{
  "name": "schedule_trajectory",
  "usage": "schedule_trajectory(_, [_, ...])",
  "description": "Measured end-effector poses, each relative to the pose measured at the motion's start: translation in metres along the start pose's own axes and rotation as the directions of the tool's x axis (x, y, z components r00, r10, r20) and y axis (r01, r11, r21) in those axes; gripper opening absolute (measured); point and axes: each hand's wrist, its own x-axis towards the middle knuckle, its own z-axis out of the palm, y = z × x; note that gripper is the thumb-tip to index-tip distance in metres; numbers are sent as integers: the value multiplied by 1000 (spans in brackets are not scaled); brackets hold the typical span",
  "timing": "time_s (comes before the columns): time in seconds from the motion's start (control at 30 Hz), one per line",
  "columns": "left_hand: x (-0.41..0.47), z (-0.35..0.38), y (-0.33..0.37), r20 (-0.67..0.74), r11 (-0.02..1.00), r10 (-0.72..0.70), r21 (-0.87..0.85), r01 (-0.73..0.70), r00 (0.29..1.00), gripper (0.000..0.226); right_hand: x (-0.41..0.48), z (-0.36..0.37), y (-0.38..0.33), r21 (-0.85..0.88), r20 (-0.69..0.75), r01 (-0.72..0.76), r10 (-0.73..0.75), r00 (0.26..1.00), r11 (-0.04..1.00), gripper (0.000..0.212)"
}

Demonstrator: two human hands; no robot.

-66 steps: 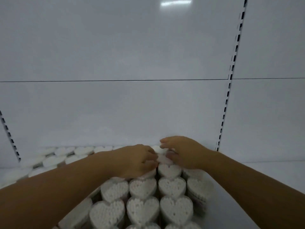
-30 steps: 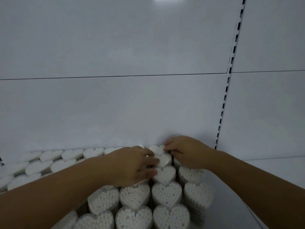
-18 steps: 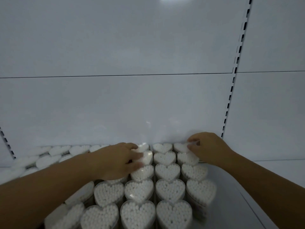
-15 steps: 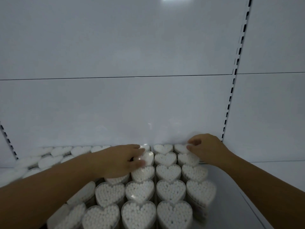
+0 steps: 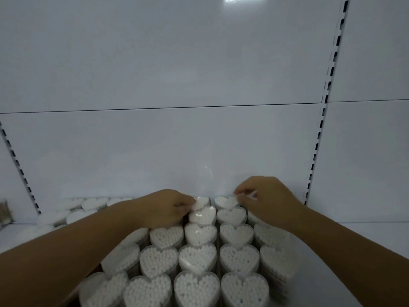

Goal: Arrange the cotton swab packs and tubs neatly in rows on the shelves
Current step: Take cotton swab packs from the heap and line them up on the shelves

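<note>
Clear heart-shaped tubs of white cotton swabs (image 5: 200, 258) stand in several straight rows on a white shelf (image 5: 358, 244), running back to the rear panel. My left hand (image 5: 161, 208) lies over the back of the left-centre rows, its fingertips pinching the rearmost tub (image 5: 201, 202). My right hand (image 5: 267, 200) reaches to the back right, fingers curled on the rim of a rear tub (image 5: 249, 196) that it mostly hides. Another rear tub (image 5: 225, 202) sits between the two hands.
More heart tubs (image 5: 66, 211) lie in looser rows further left on the same shelf. The white rear panel (image 5: 199, 140) rises right behind the tubs. Slotted uprights (image 5: 321, 140) stand right and left. Bare shelf lies to the right of the rows.
My hands, close together at the back of the middle row earlier, have moved apart. The right hand went to the back right tubs; the left hand edged toward the rear tub.
</note>
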Motion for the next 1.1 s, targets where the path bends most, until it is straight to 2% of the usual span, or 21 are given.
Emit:
schedule_trajectory(0.1, [3, -3, -8, -7, 999, 26, 42, -26, 1000, 38, 12, 18, -30, 0, 245, 193, -187, 951, 981, 19])
schedule_trajectory(0.2, [7, -3, -12, 33, 992, 84, 86, -87, 996, 43, 27, 31, -37, -50, 459, 240, -191, 868, 970, 25])
schedule_trajectory(0.27, [8, -2, -14, 43, 990, 110, 82, -113, 993, 45, 34, 32, -36, -57, 513, 256, -192, 837, 965, 25])
schedule_trajectory(0.47, [9, 1, -18, 23, 989, 147, 17, -147, 989, 44, 36, 30, -41, -72, 479, 251, -187, 858, 965, 28])
schedule_trajectory(0.63, [8, 0, -17, 27, 985, 165, 54, -166, 986, 46, 36, 28, -39, -45, 482, 272, -217, 849, 961, 20])
schedule_trajectory(0.87, [4, -1, -19, -26, 977, 178, 121, -174, 984, 46, 28, 24, -40, -63, 439, 229, -179, 881, 972, 23])
schedule_trajectory(1.1, [-10, -10, -31, 27, 987, 91, 134, -93, 996, 52, 12, 17, -34, 1, 349, 206, -193, 917, 979, 17])
